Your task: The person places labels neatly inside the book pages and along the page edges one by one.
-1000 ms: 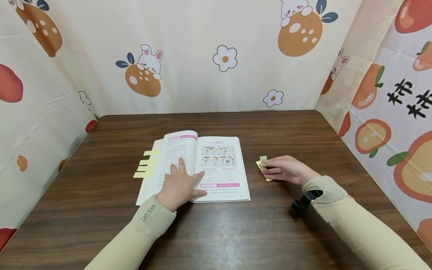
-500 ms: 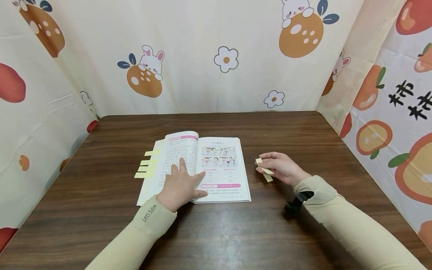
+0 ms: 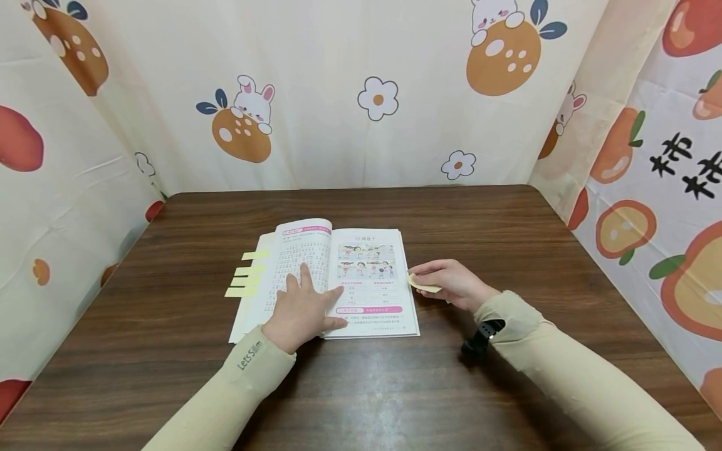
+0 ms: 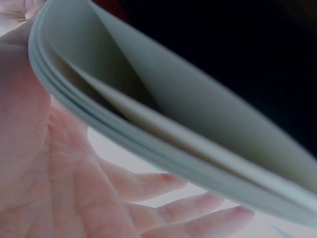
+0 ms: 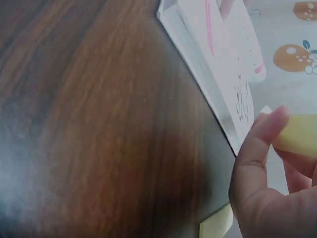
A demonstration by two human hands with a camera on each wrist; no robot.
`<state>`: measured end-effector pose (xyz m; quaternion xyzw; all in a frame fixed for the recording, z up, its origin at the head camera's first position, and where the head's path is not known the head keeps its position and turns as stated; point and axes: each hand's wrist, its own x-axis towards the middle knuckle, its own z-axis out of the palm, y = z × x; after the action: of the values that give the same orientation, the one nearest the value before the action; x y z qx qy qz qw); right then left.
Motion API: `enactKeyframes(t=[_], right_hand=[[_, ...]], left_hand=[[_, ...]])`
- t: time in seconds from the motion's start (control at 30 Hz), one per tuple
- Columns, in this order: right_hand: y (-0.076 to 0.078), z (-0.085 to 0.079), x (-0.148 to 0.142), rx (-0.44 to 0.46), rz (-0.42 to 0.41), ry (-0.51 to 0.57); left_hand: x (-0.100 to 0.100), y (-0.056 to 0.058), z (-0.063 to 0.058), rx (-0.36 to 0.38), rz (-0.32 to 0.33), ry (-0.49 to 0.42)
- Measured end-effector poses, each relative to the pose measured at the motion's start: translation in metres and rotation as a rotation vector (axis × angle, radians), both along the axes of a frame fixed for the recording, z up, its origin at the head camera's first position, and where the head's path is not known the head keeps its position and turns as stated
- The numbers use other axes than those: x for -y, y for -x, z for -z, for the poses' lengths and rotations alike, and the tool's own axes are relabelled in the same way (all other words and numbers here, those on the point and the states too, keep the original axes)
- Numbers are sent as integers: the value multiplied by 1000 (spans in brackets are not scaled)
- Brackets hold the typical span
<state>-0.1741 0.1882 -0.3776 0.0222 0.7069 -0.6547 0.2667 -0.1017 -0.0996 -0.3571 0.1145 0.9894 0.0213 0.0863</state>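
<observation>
An open book (image 3: 403, 313) with printed text and small cartoon pictures lies on the table. My left hand (image 3: 301, 310) rests on its pages near the fold, fingers spread. In the left wrist view, book pages (image 4: 163, 134) curve close in front of that hand. At the book's right edge my right hand (image 3: 454, 285) pinches a yellow sticky note (image 3: 425, 287) between thumb and finger. The right wrist view has this note (image 5: 299, 134) beside the page edges. Beneath the right hand, more yellow sticky notes (image 5: 217, 222) lie on the table, mostly hidden in the head view.
Several yellow sticky tabs (image 3: 239, 292) stick out past the book's left edge. Dark wood-grain table top (image 3: 361, 388) surrounds the book. Patterned curtains (image 3: 338, 144) hang behind it and along both sides. A black strap device (image 3: 479, 338) sits at the right wrist.
My right hand has peeled a sticky note off the yellow notes on the table and moved left with it to the book's right edge. The left hand has stayed on the pages.
</observation>
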Motion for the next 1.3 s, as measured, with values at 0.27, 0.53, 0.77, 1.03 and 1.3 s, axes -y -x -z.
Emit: enactKeyframes(t=[0.27, 0.53, 0.77, 1.03, 1.3], right_hand=[[3, -1, 9, -52, -49, -111], [5, 2, 14, -126, -107, -229], [6, 5, 16, -159, -125, -276], [5, 7, 19, -184, -95, -343], [3, 7, 21, -214, -85, -413]], left_hand=[[0, 0, -1, 7, -3, 4], [0, 1, 1, 5, -4, 6], [0, 2, 1, 4, -2, 5], [0, 1, -1, -2, 2, 8], [-1, 0, 0, -8, 1, 15]])
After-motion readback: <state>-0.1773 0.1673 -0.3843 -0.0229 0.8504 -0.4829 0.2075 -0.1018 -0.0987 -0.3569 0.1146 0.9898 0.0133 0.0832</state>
